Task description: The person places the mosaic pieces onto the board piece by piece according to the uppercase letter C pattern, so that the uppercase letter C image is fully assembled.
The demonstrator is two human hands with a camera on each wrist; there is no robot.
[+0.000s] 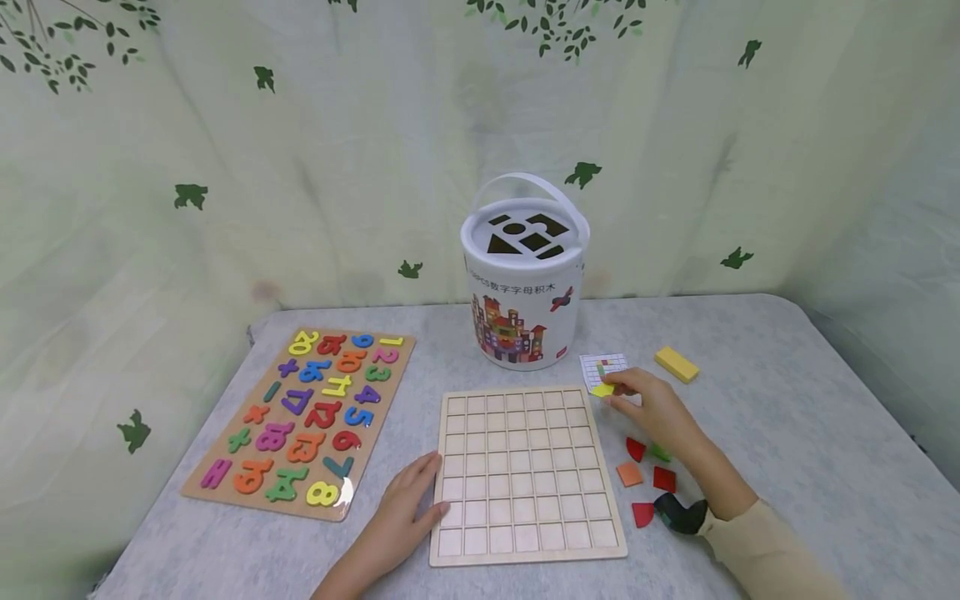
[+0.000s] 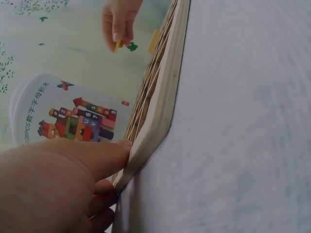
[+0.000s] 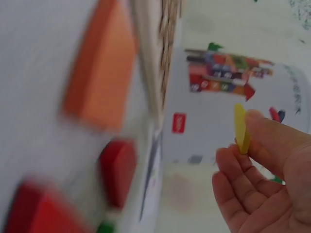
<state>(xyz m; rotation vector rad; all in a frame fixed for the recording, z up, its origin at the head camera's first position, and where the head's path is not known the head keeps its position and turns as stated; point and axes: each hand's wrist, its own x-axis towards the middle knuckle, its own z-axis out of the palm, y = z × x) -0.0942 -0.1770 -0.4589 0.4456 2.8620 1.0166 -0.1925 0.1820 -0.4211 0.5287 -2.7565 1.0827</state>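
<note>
My right hand (image 1: 656, 408) pinches a small flat yellow block (image 1: 602, 390) between thumb and fingertips, over the lower part of a white grid card (image 1: 592, 365). In the right wrist view the yellow block (image 3: 240, 127) shows edge-on, the other fingers loosely bent below it. A square wooden grid board (image 1: 525, 475) lies flat on the table. At its left edge rests my left hand (image 1: 401, 512), fingers fairly straight. The thumb (image 2: 114, 154) touches the rim in the left wrist view.
Red, orange and green blocks lie right of the board, including an orange block (image 1: 630, 474) and a red block (image 1: 664, 479). A yellow bar (image 1: 677, 364) lies beyond the right hand. Behind stands a white bucket (image 1: 525, 275); at left, a number board (image 1: 247, 497).
</note>
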